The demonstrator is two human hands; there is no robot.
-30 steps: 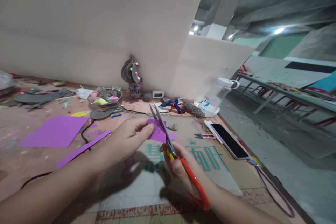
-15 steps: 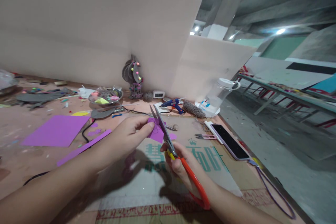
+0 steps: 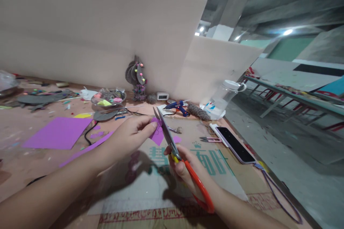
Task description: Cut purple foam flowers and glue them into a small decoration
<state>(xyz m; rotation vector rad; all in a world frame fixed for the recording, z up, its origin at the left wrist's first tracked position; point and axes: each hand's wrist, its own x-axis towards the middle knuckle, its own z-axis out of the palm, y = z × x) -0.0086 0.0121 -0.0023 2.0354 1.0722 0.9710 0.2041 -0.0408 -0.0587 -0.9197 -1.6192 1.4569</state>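
Observation:
My left hand (image 3: 138, 130) pinches a small purple sheet of craft foam or paper (image 3: 158, 135) between thumb and fingers. A curved outline is drawn on that piece. In my right hand (image 3: 188, 166) are red-handled scissors (image 3: 168, 134), their blades slightly parted and pointing up and away from me. The blades lie along the right edge of the purple piece; whether they touch it I cannot tell. Beneath both hands is a translucent sheet with green lettering (image 3: 161, 162). A purple scrap (image 3: 176, 139) lies on it, just behind the scissors.
A large purple sheet (image 3: 56, 133) lies at left, near a clear bowl of colourful bits (image 3: 108, 98). Behind are a blue glue gun (image 3: 177, 107), grey yarn (image 3: 198, 111) and a plastic jug (image 3: 221, 98). Thread snips (image 3: 211, 139) and a phone (image 3: 235, 145) lie at right.
My left hand has shifted slightly, and the purple piece has turned and moved a little left in it. The scissors and right hand stay almost in place.

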